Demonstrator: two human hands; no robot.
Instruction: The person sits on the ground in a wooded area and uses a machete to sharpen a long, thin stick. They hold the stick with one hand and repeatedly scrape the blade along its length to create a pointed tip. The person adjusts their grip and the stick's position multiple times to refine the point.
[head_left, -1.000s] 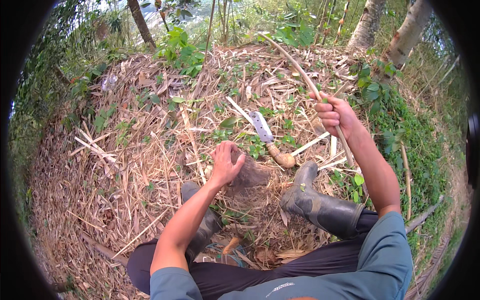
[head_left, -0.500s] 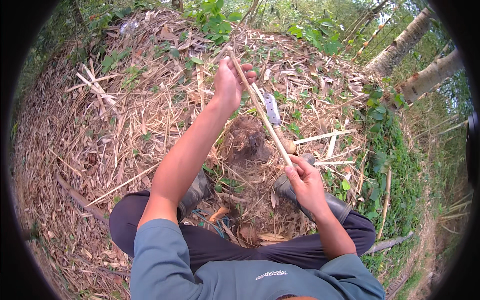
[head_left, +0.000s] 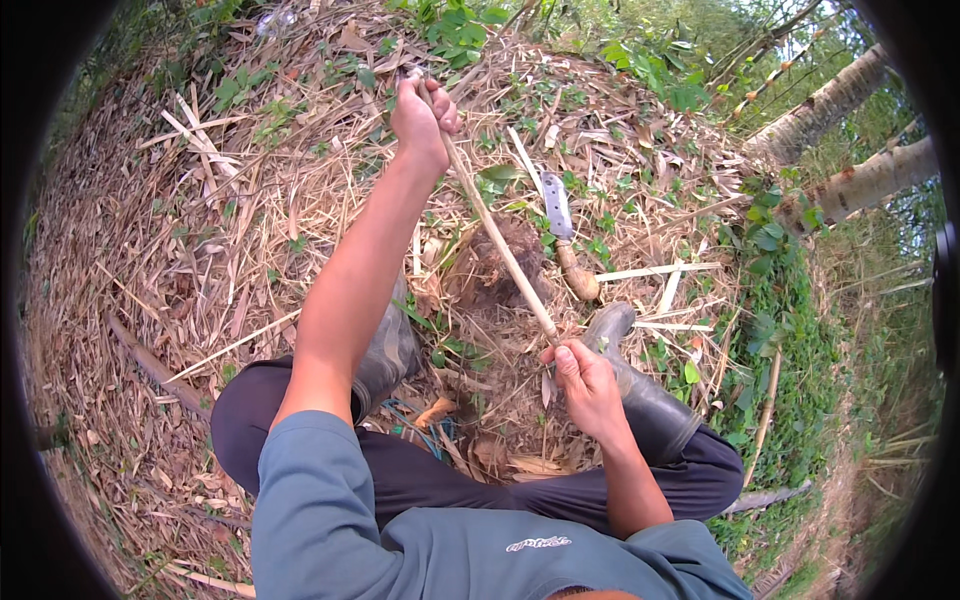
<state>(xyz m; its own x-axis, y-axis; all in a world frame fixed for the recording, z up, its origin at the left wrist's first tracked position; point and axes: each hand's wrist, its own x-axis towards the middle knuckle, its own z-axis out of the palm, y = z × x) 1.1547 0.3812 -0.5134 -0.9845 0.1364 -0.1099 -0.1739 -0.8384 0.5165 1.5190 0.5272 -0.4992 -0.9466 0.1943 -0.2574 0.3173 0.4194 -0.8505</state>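
A long, pale, thin stick [head_left: 494, 232] slants between my two hands, its upper part far left and its lower part near right. My left hand [head_left: 424, 118], arm stretched out, is closed around the stick close to its far end. Around the near end my right hand [head_left: 585, 383] is closed, thumb on top; the tip itself is hidden in the fingers. On the ground just right of the stick lies a knife [head_left: 559, 207] with a broad grey blade with holes and a curved wooden handle. A brown stump [head_left: 500, 262] sits beneath the stick.
My dark boots [head_left: 650, 405] stand either side of the stump. Split pale strips [head_left: 660, 270] lie right of the knife, with more strips [head_left: 200, 145] at far left. Blue-green cord [head_left: 425, 430] lies between my legs. Dry leaves cover the ground; tree trunks [head_left: 855, 180] lean at right.
My left hand has moved left and slightly away, now wrapped in a fist around the stick. My right hand has shifted slightly left and nearer. The stick has moved left, off the knife handle.
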